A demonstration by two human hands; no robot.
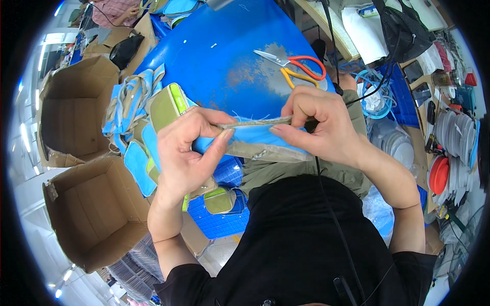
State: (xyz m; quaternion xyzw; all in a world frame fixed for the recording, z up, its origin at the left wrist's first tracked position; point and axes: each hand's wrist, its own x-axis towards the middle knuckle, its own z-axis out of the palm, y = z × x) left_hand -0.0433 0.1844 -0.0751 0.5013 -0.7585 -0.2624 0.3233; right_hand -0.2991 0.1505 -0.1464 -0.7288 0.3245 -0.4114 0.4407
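Observation:
Stretched between both hands is a blue and khaki fabric piece (260, 135) with a raw seam edge along its top and loose threads standing up from it. My left hand (191, 140) pinches the seam's left end between thumb and fingers. At the other end, my right hand (324, 122) grips the seam with thumb and curled fingers. Beyond the right hand, a pair of scissors (293, 67) with one red and one yellow handle lies on the blue work surface (204, 61), blades apart and pointing left.
To my left hang khaki, blue and lime fabric pieces (166, 107) beside two open cardboard boxes (76, 112). A small khaki pouch (220, 200) lies on a blue surface below. Shelves with stacked grey discs (454, 135) stand right. A person in a pink top (109, 13) is far left.

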